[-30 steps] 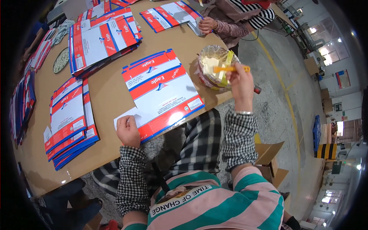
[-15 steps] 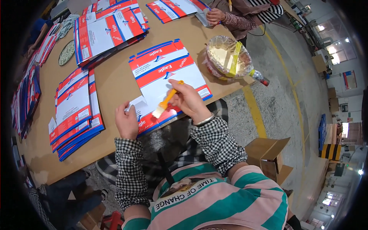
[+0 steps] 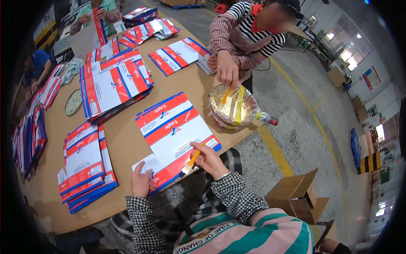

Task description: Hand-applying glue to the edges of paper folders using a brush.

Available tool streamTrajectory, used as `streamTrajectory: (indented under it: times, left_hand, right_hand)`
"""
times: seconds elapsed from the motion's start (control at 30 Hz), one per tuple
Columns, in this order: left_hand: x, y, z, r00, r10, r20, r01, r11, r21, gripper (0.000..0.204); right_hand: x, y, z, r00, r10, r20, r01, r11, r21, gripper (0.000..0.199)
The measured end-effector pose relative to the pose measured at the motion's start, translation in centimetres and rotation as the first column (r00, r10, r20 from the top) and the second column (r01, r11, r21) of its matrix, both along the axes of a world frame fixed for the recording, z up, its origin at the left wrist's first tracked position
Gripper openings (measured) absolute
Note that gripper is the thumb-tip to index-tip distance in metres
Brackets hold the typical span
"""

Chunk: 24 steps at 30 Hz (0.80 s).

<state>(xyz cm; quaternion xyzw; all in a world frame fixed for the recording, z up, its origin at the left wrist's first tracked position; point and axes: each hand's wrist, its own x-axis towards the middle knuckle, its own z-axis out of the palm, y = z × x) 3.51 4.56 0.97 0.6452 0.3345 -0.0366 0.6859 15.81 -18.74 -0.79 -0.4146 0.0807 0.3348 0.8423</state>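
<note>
A yellow-handled brush [image 3: 193, 161] is gripped in my right hand [image 3: 210, 161], its pale bristles low over the near red edge of a flat printed carton [image 3: 175, 142]. That carton lies at the table's front edge, white, red and blue. My left hand [image 3: 142, 181] is at its near left corner, fingers around a white flap [image 3: 148, 162]; part of the grip is hidden. Right of the carton stands a plastic-lined bowl [image 3: 233, 124] of cream-coloured paste, with yellow tape across its top. A co-worker's hand [image 3: 228, 70] holds another yellow brush [image 3: 225, 98] in it.
Stacked flat cartons [image 3: 112, 86] lie at the back left, with a smaller pile [image 3: 86, 158] nearer me. A round dish [image 3: 73, 103] sits beyond. Another carton [image 3: 179, 55] lies before the co-worker. An open cardboard box [image 3: 294, 192] stands on the floor at right.
My view has tilted up, so the table appears lower. The co-worker's hand has reached into the bowl with a brush. My right hand still grips its brush near the carton's edge.
</note>
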Motion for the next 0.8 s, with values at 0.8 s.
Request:
streamTrajectory:
  times: [0.8]
  left_hand:
    - [3.0, -0.9, -2.7, 0.938, 0.337, 0.083, -0.342, 0.938, 0.056, 0.015]
  right_hand:
    - [-0.2, 0.8, -0.2, 0.988, 0.151, -0.011, -0.147, 0.974, 0.172, 0.032]
